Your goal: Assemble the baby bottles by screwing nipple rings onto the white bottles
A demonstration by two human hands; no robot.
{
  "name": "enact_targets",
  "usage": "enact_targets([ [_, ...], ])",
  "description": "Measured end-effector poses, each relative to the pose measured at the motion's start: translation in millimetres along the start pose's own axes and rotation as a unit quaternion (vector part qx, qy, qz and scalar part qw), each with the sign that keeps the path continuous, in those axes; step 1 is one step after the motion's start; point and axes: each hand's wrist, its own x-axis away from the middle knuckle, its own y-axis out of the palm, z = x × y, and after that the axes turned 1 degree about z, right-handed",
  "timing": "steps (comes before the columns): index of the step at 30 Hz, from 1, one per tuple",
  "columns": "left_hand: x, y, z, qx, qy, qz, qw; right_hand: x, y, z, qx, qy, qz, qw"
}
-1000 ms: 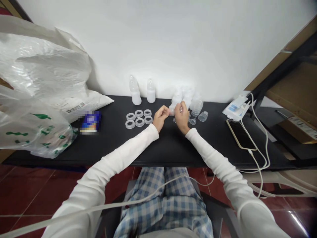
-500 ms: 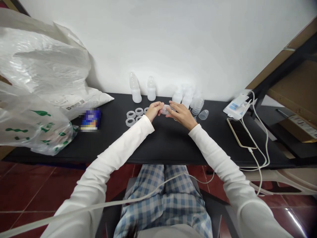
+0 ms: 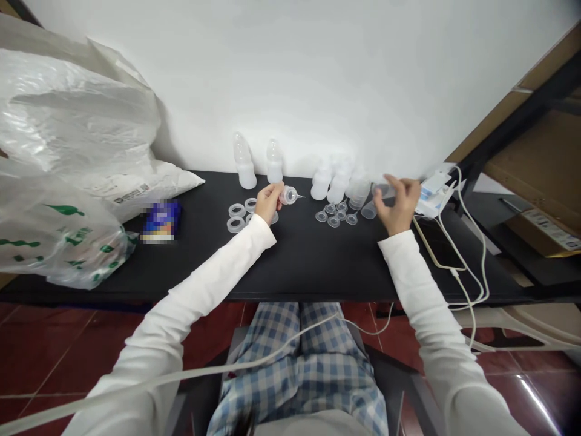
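Observation:
My left hand (image 3: 269,201) pinches a clear screw ring with a bottle teat (image 3: 288,195) set in it. A thin tip sticks out from this part to the right. My right hand (image 3: 399,203) is closed round a clear bottle cap (image 3: 384,191), raised above the table at the right. Just left of that hand are a clear cap (image 3: 369,211) lying on its side and a stack of clear caps (image 3: 359,192). Several loose teats (image 3: 334,221) lie in front of the white bottles (image 3: 322,181). Beside my left hand lie several clear rings (image 3: 236,224).
Two capped bottles (image 3: 246,172) stand against the wall. Plastic bags (image 3: 82,175) and a blue packet (image 3: 162,219) are at the left. A phone (image 3: 438,242) with white cables (image 3: 483,242) lies at the right, near cardboard boxes (image 3: 535,175).
My right hand has left the ring and teat, moved right and taken hold of a clear cap. My left hand still holds the ring and teat, shifted slightly left.

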Motion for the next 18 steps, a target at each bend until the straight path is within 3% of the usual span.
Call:
enact_targets([
  [2, 1.7, 1.1, -3.3, 0.008, 0.012, 0.009, 1.0, 0.6, 1.1, 18.9, 0.045, 0.054, 0.007, 0.998],
  [5, 2.9, 2.0, -8.7, 0.013, 0.011, 0.018, 1.0, 7.2, 8.3, 33.3, 0.077, 0.11, -0.119, 0.984],
  [8, 3.8, 1.8, -11.2, 0.009, 0.004, 0.012, 1.0, 15.6, 13.6, 33.8, 0.093, 0.092, -0.223, 0.966],
  [12, 5.7, 2.1, -11.4, -0.008, 0.001, 0.003, 1.0, 20.4, 12.1, 24.3, 0.135, 0.037, -0.258, 0.956],
  [18, 8.6, 4.9, -12.4, -0.004, 0.005, 0.006, 1.0, 19.9, 7.8, 14.1, 0.129, 0.062, -0.292, 0.946],
])
